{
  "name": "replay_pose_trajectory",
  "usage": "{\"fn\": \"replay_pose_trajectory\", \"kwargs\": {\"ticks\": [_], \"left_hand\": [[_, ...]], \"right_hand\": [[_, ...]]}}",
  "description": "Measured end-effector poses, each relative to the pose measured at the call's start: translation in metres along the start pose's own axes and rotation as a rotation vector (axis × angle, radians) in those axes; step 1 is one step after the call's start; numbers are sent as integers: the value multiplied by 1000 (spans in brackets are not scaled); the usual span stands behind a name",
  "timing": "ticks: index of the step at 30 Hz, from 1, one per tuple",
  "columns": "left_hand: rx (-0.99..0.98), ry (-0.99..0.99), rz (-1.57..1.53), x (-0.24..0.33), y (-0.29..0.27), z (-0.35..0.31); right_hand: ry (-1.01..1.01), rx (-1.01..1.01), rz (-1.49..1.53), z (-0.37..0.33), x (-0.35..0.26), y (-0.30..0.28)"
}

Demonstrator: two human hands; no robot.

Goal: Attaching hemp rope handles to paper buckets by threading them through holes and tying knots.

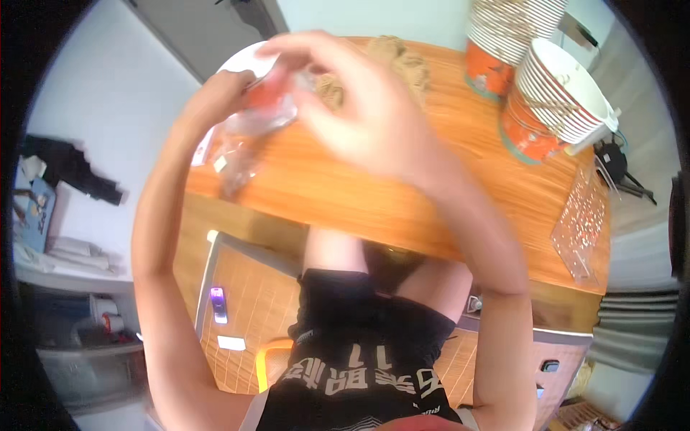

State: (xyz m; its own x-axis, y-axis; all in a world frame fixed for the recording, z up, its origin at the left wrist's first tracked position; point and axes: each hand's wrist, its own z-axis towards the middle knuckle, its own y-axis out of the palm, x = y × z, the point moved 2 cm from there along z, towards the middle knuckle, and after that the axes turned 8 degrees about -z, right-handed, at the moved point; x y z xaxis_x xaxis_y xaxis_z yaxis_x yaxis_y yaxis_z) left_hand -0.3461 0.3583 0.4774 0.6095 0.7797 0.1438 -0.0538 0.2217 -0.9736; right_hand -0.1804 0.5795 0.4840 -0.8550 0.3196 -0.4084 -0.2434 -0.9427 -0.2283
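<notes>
At the far left of the table, my left hand [231,92] is closed on the edge of a clear plastic bag [269,118]. Something red [267,92] shows in or behind the bag, too smeared to name. My right hand [359,104] hovers just right of it, blurred by motion. Its thumb and fingers are spread apart, with nothing plainly held between them. A white round thing [248,59], partly covered by my hands, lies beyond the bag. Another crumpled clear wrapper [237,161] is near the table's left front edge.
Brown twine bundles [399,65] lie at the back of the wooden table [374,197]. Two stacks of orange-and-white paper buckets [535,122] with twine on them stand at the right rear. A clear tray of small beads [581,219] sits by the right edge.
</notes>
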Motion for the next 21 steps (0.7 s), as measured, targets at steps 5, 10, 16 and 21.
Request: {"fn": "replay_pose_trajectory", "kwargs": {"ticks": [5, 10, 16, 21], "left_hand": [[-5, 41, 100, -38, 1, -7], [176, 71, -63, -30, 34, -14], [345, 44, -40, -19, 42, -46], [446, 157, 46, -17, 49, -43]], "right_hand": [[373, -78, -509, 1, 123, 119], [531, 164, -256, -17, 169, 182], [564, 273, -53, -20, 166, 212], [557, 294, -20, -22, 177, 212]]}}
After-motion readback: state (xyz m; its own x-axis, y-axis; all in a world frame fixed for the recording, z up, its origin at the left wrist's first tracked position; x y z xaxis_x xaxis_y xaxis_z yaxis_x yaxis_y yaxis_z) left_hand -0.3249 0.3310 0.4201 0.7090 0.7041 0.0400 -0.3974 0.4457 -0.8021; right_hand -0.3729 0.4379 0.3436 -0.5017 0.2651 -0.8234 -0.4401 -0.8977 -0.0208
